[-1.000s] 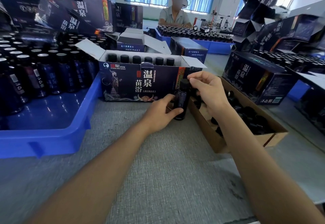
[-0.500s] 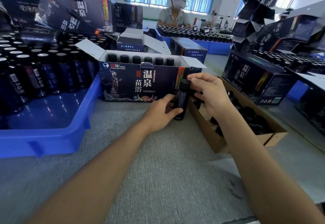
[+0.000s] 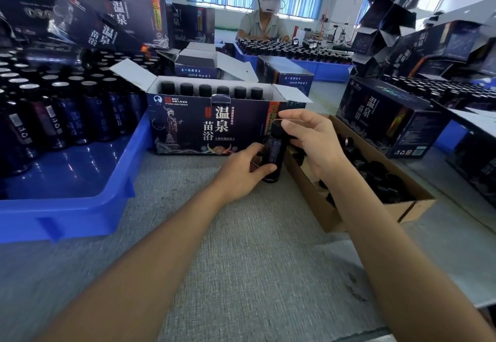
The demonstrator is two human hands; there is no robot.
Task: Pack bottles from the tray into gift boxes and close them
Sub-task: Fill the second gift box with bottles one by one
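Right hand (image 3: 311,137) has shifted slightly on the black cap (image 3: 276,129), thumb and fingers curled round it. Left hand (image 3: 241,172) still grips the bottle (image 3: 272,153) low down. It stands upright on the table (image 3: 241,261), just before the open gift box (image 3: 204,126), beside a cardboard box (image 3: 316,202).

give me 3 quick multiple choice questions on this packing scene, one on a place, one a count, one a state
1. Relative to the open gift box, the gripped bottle is: A in front; B inside; C behind.
2. How many caps show in that box: A three; B six; C ten.
3. Its top flaps are: A taped; B shut; C open.
Answers: 1 A, it stands before the printed face; 2 B, six caps in one row; 3 C, flaps spread outward.
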